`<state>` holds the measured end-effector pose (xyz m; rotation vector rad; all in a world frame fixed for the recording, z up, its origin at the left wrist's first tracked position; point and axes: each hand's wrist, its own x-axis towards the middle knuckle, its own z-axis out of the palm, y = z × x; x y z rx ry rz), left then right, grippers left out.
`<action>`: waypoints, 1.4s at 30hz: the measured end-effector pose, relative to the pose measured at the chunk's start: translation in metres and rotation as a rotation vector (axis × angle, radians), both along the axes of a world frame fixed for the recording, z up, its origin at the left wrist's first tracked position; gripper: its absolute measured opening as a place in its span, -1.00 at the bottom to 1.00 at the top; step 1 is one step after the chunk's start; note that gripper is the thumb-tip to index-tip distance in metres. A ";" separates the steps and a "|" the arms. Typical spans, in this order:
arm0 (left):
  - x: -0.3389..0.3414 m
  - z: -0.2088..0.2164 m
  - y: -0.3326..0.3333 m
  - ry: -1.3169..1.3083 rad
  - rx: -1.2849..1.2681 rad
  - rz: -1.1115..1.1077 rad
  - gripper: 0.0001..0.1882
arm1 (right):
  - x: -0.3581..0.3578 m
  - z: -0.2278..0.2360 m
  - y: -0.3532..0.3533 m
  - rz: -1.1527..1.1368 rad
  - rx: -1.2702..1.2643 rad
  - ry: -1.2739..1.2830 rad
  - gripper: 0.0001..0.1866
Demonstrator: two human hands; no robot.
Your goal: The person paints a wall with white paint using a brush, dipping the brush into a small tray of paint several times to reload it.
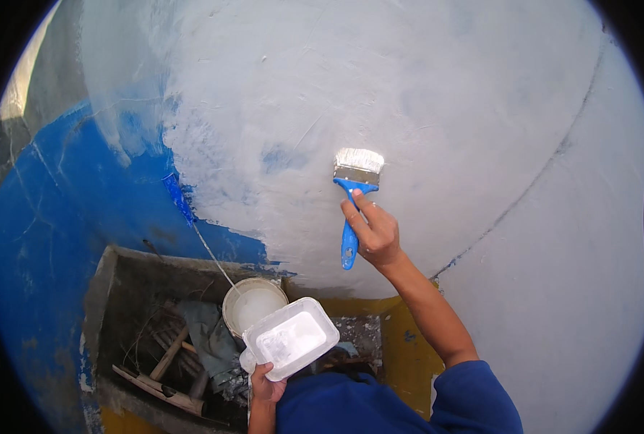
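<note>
My right hand point(377, 230) grips a wide paintbrush point(349, 235) by its blue handle. The bristles, coated in white paint, point up and lie against or close to the wall point(423, 94); whether they touch I cannot tell. Low in the view, my left hand point(267, 387) is closed on the near edge of a white plastic tub point(323, 313) with white paint in it. Much of the wall is whitish, with streaky paint, while its left part is still bright blue.
Behind the tub stands a round bucket point(229, 307) of white paint. A blue-handled tool with a thin rod point(213, 254) rises from it toward the wall. A concrete trough point(99, 304) at lower left holds a grey cloth point(205, 334), a hammer point(169, 354) and wood pieces.
</note>
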<state>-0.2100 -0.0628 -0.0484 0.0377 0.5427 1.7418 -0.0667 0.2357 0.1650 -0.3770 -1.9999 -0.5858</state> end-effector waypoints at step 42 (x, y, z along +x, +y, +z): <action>0.039 0.039 0.052 0.161 0.086 -0.254 -0.17 | 0.017 -0.049 -0.169 0.081 -1.113 0.401 -0.90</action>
